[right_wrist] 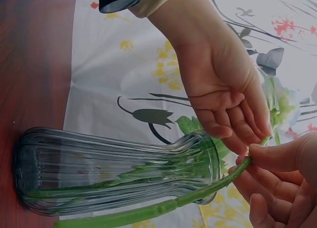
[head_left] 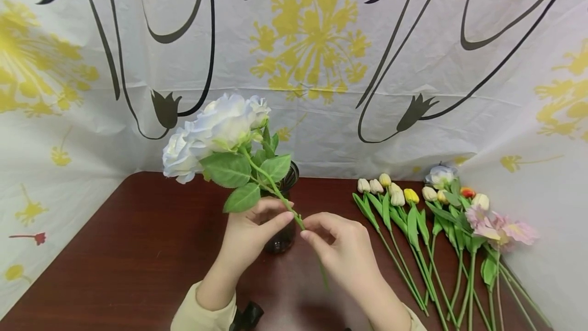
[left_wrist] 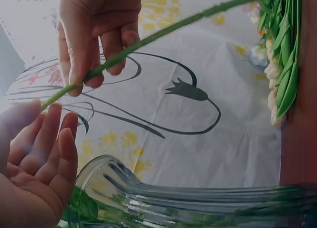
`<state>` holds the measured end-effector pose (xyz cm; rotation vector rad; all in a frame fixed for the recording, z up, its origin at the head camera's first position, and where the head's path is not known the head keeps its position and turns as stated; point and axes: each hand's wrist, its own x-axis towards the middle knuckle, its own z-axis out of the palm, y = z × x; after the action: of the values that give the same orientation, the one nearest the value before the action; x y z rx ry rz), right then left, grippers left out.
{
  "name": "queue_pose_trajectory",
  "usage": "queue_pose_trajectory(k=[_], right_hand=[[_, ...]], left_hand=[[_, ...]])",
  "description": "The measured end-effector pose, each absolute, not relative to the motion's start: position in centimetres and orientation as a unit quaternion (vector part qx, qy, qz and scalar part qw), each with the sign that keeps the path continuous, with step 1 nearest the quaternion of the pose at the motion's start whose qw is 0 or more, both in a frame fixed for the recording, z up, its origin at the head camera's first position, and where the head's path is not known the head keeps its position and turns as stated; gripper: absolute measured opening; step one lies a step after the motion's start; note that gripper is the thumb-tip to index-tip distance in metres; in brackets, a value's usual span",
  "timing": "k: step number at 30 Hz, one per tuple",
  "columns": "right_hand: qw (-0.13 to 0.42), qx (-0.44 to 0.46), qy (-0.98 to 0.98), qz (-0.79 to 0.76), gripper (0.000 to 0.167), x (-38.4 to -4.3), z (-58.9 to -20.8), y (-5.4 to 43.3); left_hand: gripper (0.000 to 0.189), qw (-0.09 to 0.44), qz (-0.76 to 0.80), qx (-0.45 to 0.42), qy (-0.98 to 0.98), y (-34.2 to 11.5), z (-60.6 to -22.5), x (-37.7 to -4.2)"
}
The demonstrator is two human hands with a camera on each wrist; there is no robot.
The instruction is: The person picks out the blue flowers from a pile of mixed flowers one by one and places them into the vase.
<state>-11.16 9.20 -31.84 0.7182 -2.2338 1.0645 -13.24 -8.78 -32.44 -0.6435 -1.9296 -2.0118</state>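
Observation:
A long green stem [left_wrist: 168, 37] with pale blue-white artificial blooms [head_left: 220, 126] and green leaves slants before me in the head view, blooms at upper left. My left hand [head_left: 257, 223] pinches it below the leaves, between thumb and fingers. Just lower down, my right hand [head_left: 346, 244] pinches the same stem with thumb and fingertips; its bare lower end [right_wrist: 114, 218] hangs free. Behind the hands stands a ribbed clear glass vase [right_wrist: 114, 168], mostly hidden by the left hand in the head view. Green stems show inside the vase, and the held stem passes outside it.
Several artificial tulips [head_left: 411, 196], white, yellow and orange, lie on the right of the dark red table [head_left: 115, 254]. Among them are pink flowers [head_left: 498, 226] and another pale blue bloom [head_left: 441, 175]. A patterned white cloth [head_left: 321, 132] hangs behind and beside the table.

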Motion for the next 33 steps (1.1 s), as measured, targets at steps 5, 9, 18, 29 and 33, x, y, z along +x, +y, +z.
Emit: queue_pose_trajectory(k=[5,9,18,29,33], right_hand=[[0.273,0.274,-0.829,0.403,0.019,-11.3,-31.9,9.1],[0.262,0.273,-0.831,0.408,0.02,-11.3,-31.9,9.0],[0.253,0.274,-0.834,0.406,0.021,-11.4,-32.1,8.9],[0.238,0.277,-0.842,0.396,0.023,-11.8,-32.6,8.5],[0.23,0.27,-0.849,0.391,0.022,-11.9,-32.8,8.4]], left_hand=[[0.006,0.149,-0.693,-0.224,-0.669,-8.7,-32.5,-13.2],[0.006,0.162,-0.689,-0.236,-0.666,-8.7,-32.5,-13.0],[0.007,0.183,-0.695,-0.249,-0.649,-8.7,-32.2,-12.8],[0.011,0.248,-0.7,-0.231,-0.628,-9.9,-31.3,-12.6],[0.011,0.278,-0.712,-0.238,-0.6,-10.4,-30.9,-12.5]])
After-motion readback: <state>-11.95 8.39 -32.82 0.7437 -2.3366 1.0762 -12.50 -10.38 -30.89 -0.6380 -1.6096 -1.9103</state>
